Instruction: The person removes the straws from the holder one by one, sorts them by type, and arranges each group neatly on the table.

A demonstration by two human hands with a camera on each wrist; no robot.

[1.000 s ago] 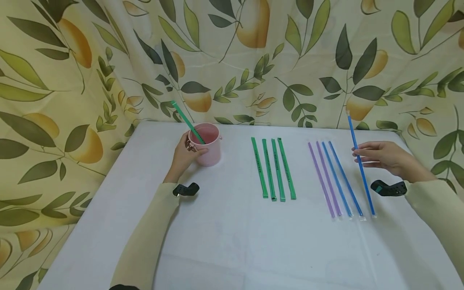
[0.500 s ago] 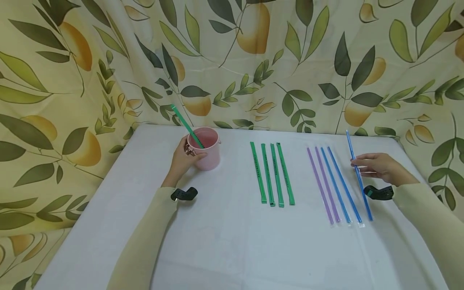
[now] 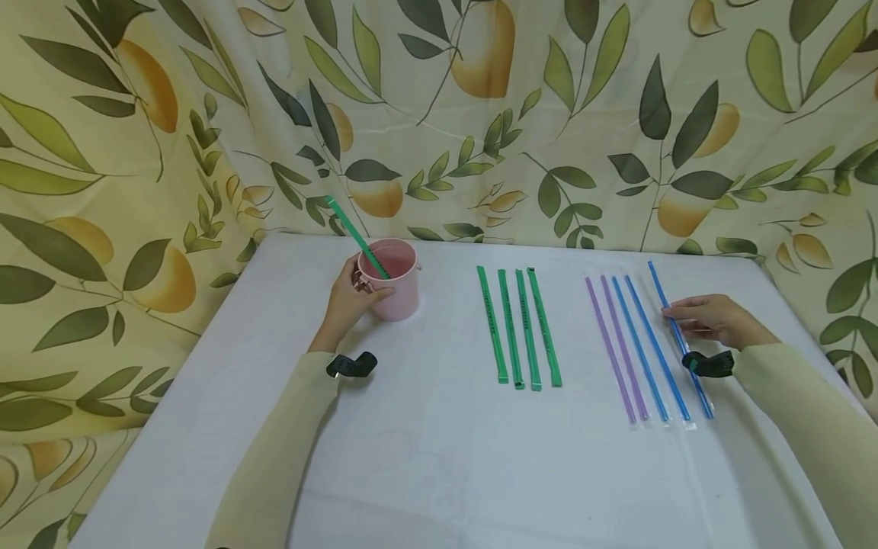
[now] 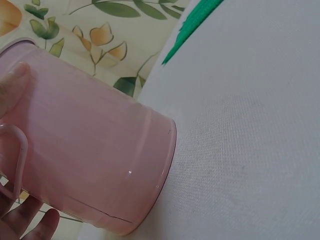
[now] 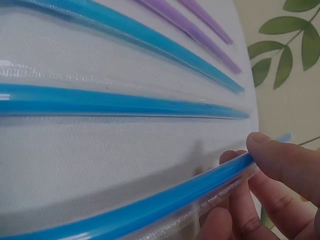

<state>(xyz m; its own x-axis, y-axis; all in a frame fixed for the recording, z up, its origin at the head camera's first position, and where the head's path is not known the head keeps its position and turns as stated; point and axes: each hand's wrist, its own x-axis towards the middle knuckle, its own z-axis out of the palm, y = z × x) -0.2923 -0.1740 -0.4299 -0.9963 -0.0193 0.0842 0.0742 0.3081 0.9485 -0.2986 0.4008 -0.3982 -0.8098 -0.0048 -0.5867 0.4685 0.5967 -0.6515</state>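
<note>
A person's right hand pinches a blue straw lying lengthwise on the table, far end pointing away, while the left hand grips a pink cup.

One pink cup at the far left; five green straws, one standing in the cup and four lying in a row at the middle; two purple straws to their right; three blue straws at the far right.
</note>
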